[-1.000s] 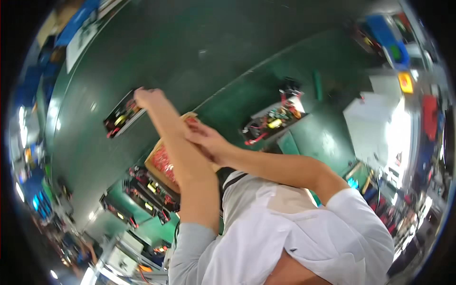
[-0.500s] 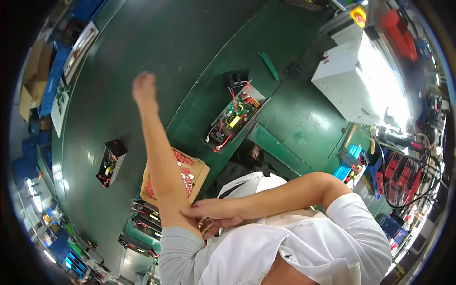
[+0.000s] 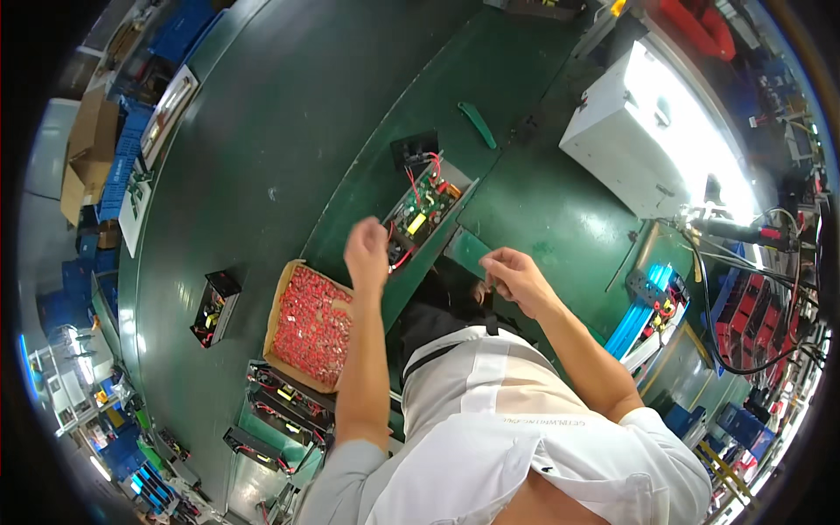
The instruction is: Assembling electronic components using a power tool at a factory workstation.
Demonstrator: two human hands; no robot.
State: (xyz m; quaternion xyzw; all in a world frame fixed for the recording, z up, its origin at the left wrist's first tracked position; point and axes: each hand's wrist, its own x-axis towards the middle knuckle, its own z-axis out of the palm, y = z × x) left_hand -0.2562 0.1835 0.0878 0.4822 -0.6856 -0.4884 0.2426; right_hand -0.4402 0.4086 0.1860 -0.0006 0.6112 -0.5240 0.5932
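My left hand [image 3: 367,252], its fingers curled, hovers at the near left end of an open metal housing [image 3: 451,188]. A green circuit board [image 3: 429,199] with a yellow part and red wires sits inside that housing. A black end panel [image 3: 414,150] hangs off the far end by red wires. To the right of the housing, my right hand [image 3: 518,278] is raised with thumb and fingertips pinched together. Whatever either hand may hold is too small or hidden to make out.
Beside my left forearm lies a cardboard box [image 3: 306,337] of small red-and-silver parts. Another open unit [image 3: 214,308] rests farther left, and several more stand below the box. A green-handled tool [image 3: 478,125] lies beyond the housing. A white lit cabinet [image 3: 612,131] stands right.
My left hand has come back from far left toward the housing. My right hand has left my left forearm and moved up and right. The box of small parts is now more exposed.
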